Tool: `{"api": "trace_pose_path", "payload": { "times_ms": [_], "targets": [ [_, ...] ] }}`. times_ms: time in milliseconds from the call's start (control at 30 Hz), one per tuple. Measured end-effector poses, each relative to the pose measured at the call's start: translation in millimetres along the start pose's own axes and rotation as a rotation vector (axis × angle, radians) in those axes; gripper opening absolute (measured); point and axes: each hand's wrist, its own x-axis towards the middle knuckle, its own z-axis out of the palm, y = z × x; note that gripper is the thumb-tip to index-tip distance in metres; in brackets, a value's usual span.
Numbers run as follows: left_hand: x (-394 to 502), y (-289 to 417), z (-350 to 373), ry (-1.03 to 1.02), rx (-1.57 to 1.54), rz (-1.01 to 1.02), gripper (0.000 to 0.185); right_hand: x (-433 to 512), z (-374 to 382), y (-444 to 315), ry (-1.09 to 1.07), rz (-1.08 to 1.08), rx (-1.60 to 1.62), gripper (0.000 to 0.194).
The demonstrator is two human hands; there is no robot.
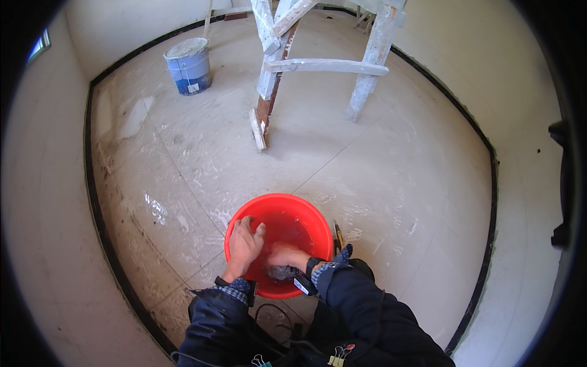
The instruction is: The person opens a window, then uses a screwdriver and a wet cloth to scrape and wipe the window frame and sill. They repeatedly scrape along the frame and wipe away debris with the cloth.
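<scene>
A round red plastic basin [324, 229] holding water stands on the floor before me. My left hand [246, 243] is over the left side of the basin, near its rim, with the fingers loosely bent and apart and nothing seen in them. Reaching into the water from the right, my right hand [285, 254] is partly under the surface and blurred; its fingertips are hidden. A dark grey, soft-looking thing [280, 273] lies in the water just below that hand, and whether the fingers grip it is unclear.
Beside the basin's right edge lies a yellow-and-black hand tool [339, 236]. A white-spattered wooden trestle [325, 65] stands ahead, with a blue paint bucket [189, 69] farther left. Walls with a black skirting strip [494, 183] bound the stained tile floor [390, 192]. Cables hang by my lap.
</scene>
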Motion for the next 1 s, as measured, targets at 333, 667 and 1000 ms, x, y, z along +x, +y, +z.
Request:
{"api": "trace_pose_path", "payload": {
  "times_ms": [333, 667, 1000],
  "targets": [
    [-4.1, 33.6, -19.9, -0.23, -0.621, -0.042, 0.068, -69.2, -85.3, -39.1, 0.269, -0.276, 1.492, 0.015],
    [-21.2, 47.9, 6.8, -0.384, -0.75, -0.061, 0.116, -50.0, -58.5, -37.7, 0.314, -0.383, 2.002, 0.019],
    [-19.4, 66.9, -25.7, -0.212, -0.584, 0.012, 0.095, -45.0, -76.1, -45.7, 0.85, -0.38, 1.244, 0.03]
  ]
}}
